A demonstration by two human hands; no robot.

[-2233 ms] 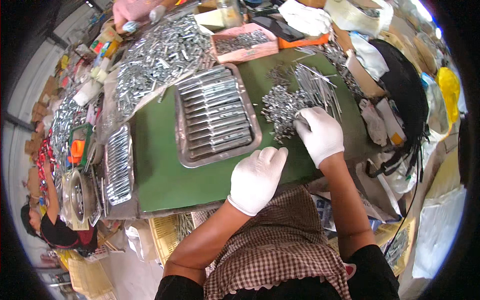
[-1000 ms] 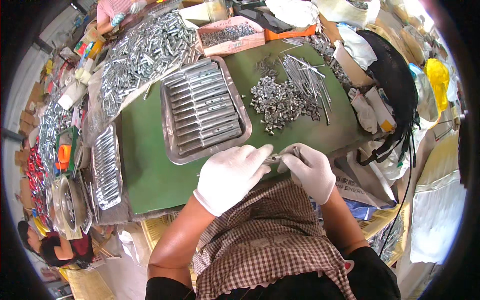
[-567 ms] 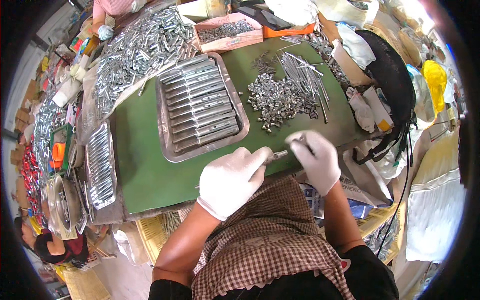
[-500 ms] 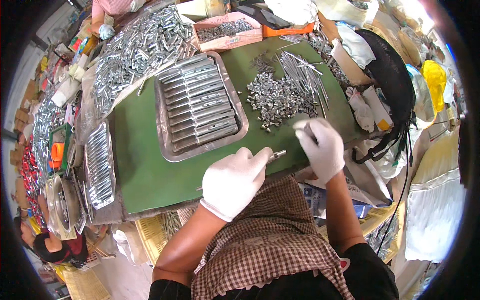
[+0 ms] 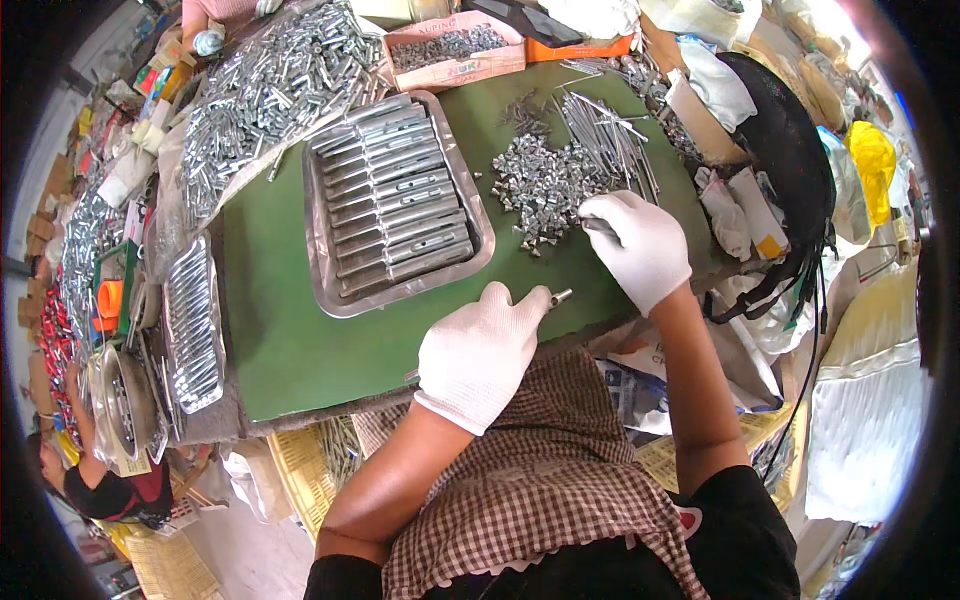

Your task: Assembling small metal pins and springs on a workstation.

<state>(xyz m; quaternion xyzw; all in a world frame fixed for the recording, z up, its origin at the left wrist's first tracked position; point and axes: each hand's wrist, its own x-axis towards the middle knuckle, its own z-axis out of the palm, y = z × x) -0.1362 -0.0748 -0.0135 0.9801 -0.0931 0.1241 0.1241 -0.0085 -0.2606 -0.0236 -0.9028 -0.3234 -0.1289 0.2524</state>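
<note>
Both my hands wear white gloves over a green table top (image 5: 300, 340). My left hand (image 5: 480, 350) is closed around a thin metal rod (image 5: 560, 296) whose tip pokes out past my fingers, near the table's front edge. My right hand (image 5: 635, 245) reaches into the edge of a heap of small metal pieces (image 5: 540, 180) and pinches at one there. Long thin metal pins (image 5: 610, 140) lie just beyond that heap. A steel tray (image 5: 395, 205) filled with rows of finished metal sleeves sits left of the heap.
A big pile of metal sleeves (image 5: 270, 90) lies on plastic at the back left, a cardboard box of parts (image 5: 450, 50) behind the tray. A second narrow tray (image 5: 190, 325) is at the left edge. Bags and cloth crowd the right side. Another person (image 5: 95, 490) sits lower left.
My hands were together at the table's front edge. My right hand has since moved away to the heap of small pieces, while my left hand stays put with the rod.
</note>
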